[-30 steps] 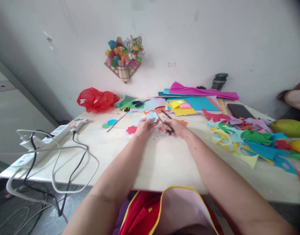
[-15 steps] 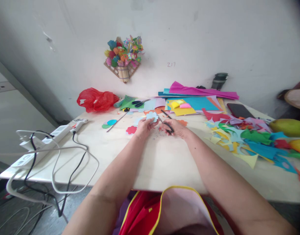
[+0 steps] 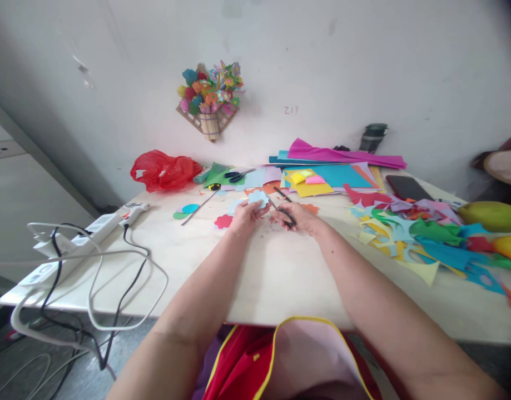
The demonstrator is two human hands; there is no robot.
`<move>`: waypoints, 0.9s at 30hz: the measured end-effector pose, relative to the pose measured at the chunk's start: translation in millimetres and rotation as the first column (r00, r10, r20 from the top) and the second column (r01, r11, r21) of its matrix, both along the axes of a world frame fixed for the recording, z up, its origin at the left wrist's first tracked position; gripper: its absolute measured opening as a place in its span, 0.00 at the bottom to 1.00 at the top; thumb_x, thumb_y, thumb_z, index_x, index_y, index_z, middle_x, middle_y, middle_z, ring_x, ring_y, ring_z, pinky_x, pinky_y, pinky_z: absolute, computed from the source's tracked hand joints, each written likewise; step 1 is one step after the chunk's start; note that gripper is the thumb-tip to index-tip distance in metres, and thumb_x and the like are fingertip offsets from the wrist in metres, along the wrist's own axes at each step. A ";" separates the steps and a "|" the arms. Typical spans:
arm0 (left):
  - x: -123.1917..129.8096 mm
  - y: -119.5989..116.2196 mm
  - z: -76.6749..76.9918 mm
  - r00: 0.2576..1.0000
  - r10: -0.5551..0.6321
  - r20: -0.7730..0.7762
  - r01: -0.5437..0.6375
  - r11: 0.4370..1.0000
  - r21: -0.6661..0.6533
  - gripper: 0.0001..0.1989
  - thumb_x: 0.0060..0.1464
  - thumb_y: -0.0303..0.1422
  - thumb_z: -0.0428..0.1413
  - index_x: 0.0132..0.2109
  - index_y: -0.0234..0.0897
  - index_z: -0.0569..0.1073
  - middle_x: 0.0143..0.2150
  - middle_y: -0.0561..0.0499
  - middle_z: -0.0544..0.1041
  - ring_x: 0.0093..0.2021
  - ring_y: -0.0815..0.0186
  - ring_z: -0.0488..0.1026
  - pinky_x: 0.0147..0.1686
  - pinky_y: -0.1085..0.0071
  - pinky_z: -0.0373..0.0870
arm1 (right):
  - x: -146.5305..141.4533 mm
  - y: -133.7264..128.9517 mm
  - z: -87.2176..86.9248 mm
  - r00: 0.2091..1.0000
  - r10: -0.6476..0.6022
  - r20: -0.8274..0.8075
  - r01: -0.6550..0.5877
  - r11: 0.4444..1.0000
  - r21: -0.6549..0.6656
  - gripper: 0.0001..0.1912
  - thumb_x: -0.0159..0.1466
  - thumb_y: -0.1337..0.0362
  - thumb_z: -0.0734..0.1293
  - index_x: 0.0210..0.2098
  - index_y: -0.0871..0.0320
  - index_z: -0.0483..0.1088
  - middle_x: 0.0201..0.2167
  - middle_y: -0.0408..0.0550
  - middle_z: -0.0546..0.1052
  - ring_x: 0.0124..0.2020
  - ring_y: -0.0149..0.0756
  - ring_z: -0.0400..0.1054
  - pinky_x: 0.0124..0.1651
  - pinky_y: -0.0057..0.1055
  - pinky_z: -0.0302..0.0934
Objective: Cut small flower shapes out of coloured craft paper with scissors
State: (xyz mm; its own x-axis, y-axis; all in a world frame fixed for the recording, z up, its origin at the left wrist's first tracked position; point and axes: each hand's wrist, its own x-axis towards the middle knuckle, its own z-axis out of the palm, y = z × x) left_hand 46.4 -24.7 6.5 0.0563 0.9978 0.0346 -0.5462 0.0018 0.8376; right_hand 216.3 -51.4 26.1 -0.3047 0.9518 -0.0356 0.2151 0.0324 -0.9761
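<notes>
Between the thumb and fingers of my left hand (image 3: 247,216) is a light blue paper flower (image 3: 257,198) with a scalloped edge. My right hand (image 3: 299,218) is closed round the dark handles of a pair of scissors (image 3: 287,218). The blades point up and left, close to the flower's right edge; whether they touch it I cannot tell. Left of my left hand lies a red paper flower (image 3: 224,221). Farther left are a blue paper circle (image 3: 190,208) and a green one partly under it. Orange paper (image 3: 310,209) shows just behind my right hand.
A heap of paper scraps (image 3: 405,233) covers the right side, near a phone (image 3: 408,188) and a green fruit (image 3: 491,215). Stacked coloured sheets (image 3: 342,175), another pair of scissors (image 3: 236,176) and a red plastic bag (image 3: 165,171) lie at the back. A power strip (image 3: 84,236) with cables occupies the left.
The light blue flower has shifted very slightly to the left along with the whole view. Both hands keep their grip, and nothing else has visibly moved.
</notes>
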 end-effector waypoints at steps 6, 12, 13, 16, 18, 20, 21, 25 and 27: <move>0.1 -0.3 0.5 1.000 0.009 0.003 -0.009 1.000 -0.009 0.08 0.43 0.23 0.64 0.33 0.29 0.76 0.30 0.45 0.80 0.35 0.59 0.82 0.43 0.65 0.78 | -1.3 -1.1 1.6 1.000 -0.005 -0.010 0.005 1.000 -0.019 0.14 0.59 0.61 0.73 0.24 0.58 0.65 0.14 0.37 0.68 0.13 0.21 0.59 0.11 0.18 0.44; 0.8 -2.6 3.4 1.000 0.008 0.020 -0.008 1.000 -0.021 0.06 0.44 0.21 0.63 0.33 0.28 0.76 0.30 0.44 0.81 0.31 0.63 0.81 0.39 0.69 0.78 | -2.9 -4.2 5.7 1.000 -0.016 -0.024 0.016 1.000 -0.027 0.15 0.58 0.62 0.74 0.24 0.59 0.65 0.13 0.37 0.67 0.12 0.22 0.57 0.11 0.18 0.45; 0.9 -2.8 3.7 1.000 0.010 0.022 -0.009 1.000 -0.024 0.06 0.45 0.21 0.63 0.33 0.28 0.76 0.30 0.44 0.81 0.30 0.63 0.81 0.38 0.69 0.78 | -3.1 -4.4 5.9 0.999 -0.019 -0.026 0.019 0.999 -0.032 0.15 0.58 0.63 0.74 0.24 0.59 0.65 0.13 0.37 0.67 0.12 0.21 0.57 0.11 0.18 0.45; 0.8 -2.9 3.6 1.000 0.011 0.023 -0.011 1.000 -0.027 0.06 0.45 0.21 0.63 0.33 0.28 0.76 0.30 0.44 0.81 0.31 0.63 0.81 0.40 0.68 0.78 | -3.5 -4.1 5.5 0.999 -0.021 -0.033 0.019 0.999 -0.041 0.15 0.57 0.63 0.75 0.23 0.59 0.66 0.13 0.37 0.67 0.12 0.21 0.56 0.11 0.18 0.45; 0.6 -2.6 3.0 1.000 0.016 0.023 -0.015 0.999 -0.030 0.06 0.46 0.21 0.63 0.34 0.28 0.76 0.31 0.44 0.81 0.31 0.62 0.81 0.41 0.67 0.78 | -3.6 -3.4 4.5 0.999 -0.023 -0.042 0.021 0.999 -0.041 0.15 0.56 0.62 0.75 0.23 0.59 0.66 0.13 0.37 0.67 0.12 0.22 0.56 0.11 0.18 0.45; 0.3 -2.2 2.3 1.000 0.019 0.022 -0.019 0.999 -0.030 0.06 0.45 0.21 0.63 0.34 0.28 0.76 0.31 0.43 0.81 0.32 0.62 0.81 0.43 0.65 0.77 | -3.7 -2.9 3.5 0.998 -0.027 -0.051 0.026 0.999 -0.036 0.15 0.55 0.61 0.76 0.23 0.59 0.66 0.12 0.37 0.66 0.12 0.22 0.56 0.11 0.19 0.45; 0.2 -2.0 2.0 1.000 0.018 0.023 -0.017 0.999 -0.029 0.06 0.46 0.21 0.63 0.35 0.28 0.76 0.32 0.43 0.81 0.32 0.62 0.81 0.44 0.64 0.77 | -3.8 -2.8 3.2 0.998 -0.029 -0.055 0.028 0.999 -0.032 0.15 0.54 0.61 0.76 0.23 0.59 0.67 0.12 0.37 0.66 0.11 0.22 0.56 0.11 0.19 0.45; -0.6 -0.8 1.0 1.000 0.006 0.025 -0.006 1.000 -0.021 0.07 0.46 0.21 0.63 0.35 0.27 0.76 0.32 0.43 0.81 0.32 0.62 0.81 0.44 0.65 0.77 | -4.1 -3.0 3.1 0.998 -0.034 -0.059 0.033 0.999 -0.019 0.16 0.51 0.61 0.77 0.23 0.58 0.67 0.11 0.36 0.65 0.12 0.22 0.55 0.12 0.19 0.46; -0.9 -0.3 0.7 1.000 0.004 0.020 -0.004 1.000 -0.022 0.07 0.46 0.21 0.63 0.36 0.27 0.76 0.32 0.43 0.81 0.33 0.62 0.81 0.44 0.65 0.77 | -4.3 -2.9 3.2 0.998 -0.034 -0.055 0.033 0.999 -0.019 0.15 0.51 0.62 0.77 0.23 0.58 0.67 0.11 0.36 0.65 0.12 0.22 0.55 0.12 0.19 0.46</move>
State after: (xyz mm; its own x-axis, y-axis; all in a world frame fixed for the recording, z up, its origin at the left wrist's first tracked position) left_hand 45.5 -25.0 7.2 0.0520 0.9985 0.0138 -0.5631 0.0180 0.8262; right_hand 212.0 -54.3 29.4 -0.2749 0.9608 -0.0372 0.1614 0.0080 -0.9869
